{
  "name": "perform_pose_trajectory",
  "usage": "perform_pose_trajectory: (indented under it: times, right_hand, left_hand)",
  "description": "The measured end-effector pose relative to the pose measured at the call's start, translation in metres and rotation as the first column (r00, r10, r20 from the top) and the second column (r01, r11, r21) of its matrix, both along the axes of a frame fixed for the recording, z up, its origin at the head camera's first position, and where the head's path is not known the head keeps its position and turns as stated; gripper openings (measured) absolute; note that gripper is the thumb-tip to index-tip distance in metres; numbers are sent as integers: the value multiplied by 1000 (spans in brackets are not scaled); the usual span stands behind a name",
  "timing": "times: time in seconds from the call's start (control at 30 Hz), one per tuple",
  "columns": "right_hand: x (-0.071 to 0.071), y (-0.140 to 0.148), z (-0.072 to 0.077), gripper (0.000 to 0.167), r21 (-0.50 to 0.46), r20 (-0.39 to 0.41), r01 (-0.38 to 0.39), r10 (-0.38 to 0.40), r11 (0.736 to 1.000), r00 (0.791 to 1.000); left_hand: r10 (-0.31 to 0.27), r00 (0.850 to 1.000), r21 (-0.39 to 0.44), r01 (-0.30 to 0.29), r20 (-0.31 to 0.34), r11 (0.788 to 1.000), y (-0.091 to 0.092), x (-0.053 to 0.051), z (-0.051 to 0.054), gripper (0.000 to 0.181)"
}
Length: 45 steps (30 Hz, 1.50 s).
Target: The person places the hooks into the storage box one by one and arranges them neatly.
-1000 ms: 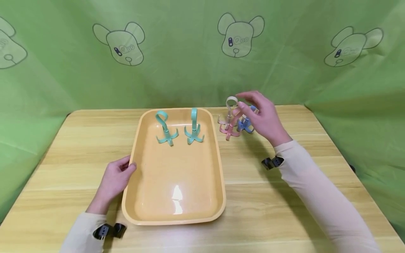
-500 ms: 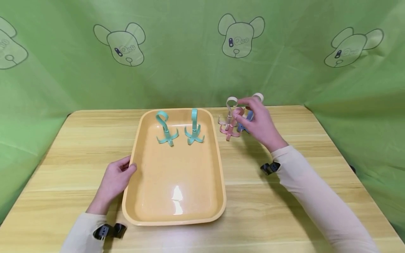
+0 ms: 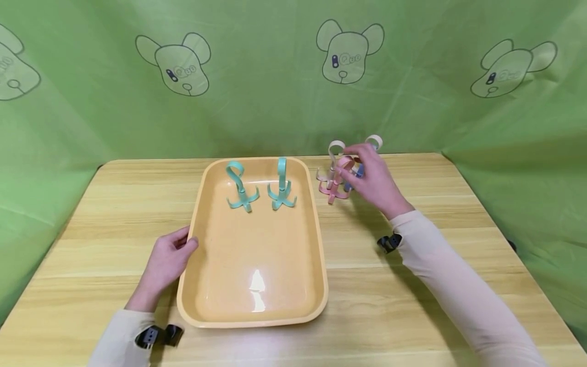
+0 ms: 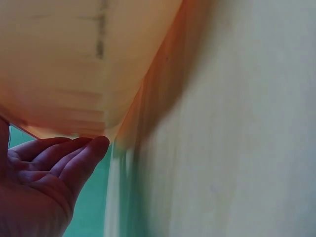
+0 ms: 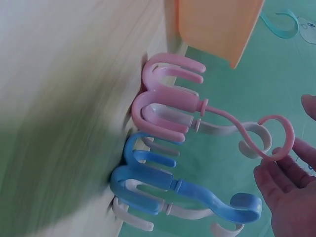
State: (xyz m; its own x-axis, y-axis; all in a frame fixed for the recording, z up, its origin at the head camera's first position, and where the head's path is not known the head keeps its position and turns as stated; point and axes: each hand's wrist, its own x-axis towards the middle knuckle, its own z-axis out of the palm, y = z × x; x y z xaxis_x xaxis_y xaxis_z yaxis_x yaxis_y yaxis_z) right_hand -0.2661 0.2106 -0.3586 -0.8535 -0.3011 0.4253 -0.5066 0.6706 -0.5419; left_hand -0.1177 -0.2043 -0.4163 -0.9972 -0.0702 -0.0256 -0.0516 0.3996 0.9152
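Observation:
My left hand (image 3: 166, 262) grips the left rim of the orange tray (image 3: 257, 323), thumb over the edge; in the left wrist view its fingers (image 4: 81, 160) lie against the tray's outside. Two teal hooks (image 3: 241, 192) (image 3: 281, 191) stand near the tray's far end. Right of the tray, my right hand (image 3: 377, 179) is at the loop of an upright pink hook (image 3: 334, 191). The right wrist view has its fingertips (image 5: 269, 170) at that pink loop (image 5: 291, 136), the thumb apart from it. A blue hook (image 5: 148, 177) stands beside the pink one, partly hidden in the head view.
Behind the pink hook stands a pale hook (image 3: 332, 152). Another pale loop (image 3: 374, 139) rises behind my right hand. A green curtain (image 3: 261, 112) with mouse-like drawings hangs beyond the wooden table (image 3: 390, 316).
My right hand has moved slightly left and down, from above the blue hook to the pink loop, uncovering the rear pale loop. The left hand and the tray have stayed put.

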Motion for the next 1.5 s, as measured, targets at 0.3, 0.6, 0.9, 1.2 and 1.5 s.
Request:
perform_pose_trajectory:
  times: [0.3, 0.6, 0.9, 1.2, 1.5]
  right_hand:
    - [-3, -3, -6, 46, 21, 51, 10, -11, 1000, 999]
    - [-4, 0, -10, 37, 6, 65, -2, 1, 1000, 998]
    - [-5, 0, -9, 34, -22, 89, -6, 8, 1000, 996]
    - [-1, 4, -5, 37, -32, 94, 7, -4, 999, 996]
    - [6, 3, 3, 35, -17, 54, -12, 13, 1000, 998]
  left_hand:
    - [-2, 1000, 2, 2, 7, 1000, 1, 0, 0, 40]
    - [-2, 1000, -7, 2, 7, 1000, 2, 0, -2, 40]
    - [-3, 1000, 8, 3, 5, 1000, 1, -1, -2, 39]
    - [-4, 1000, -6, 4, -6, 1000, 1, -2, -1, 39]
    - [-2, 1000, -17, 2, -8, 1000, 0, -1, -1, 39]
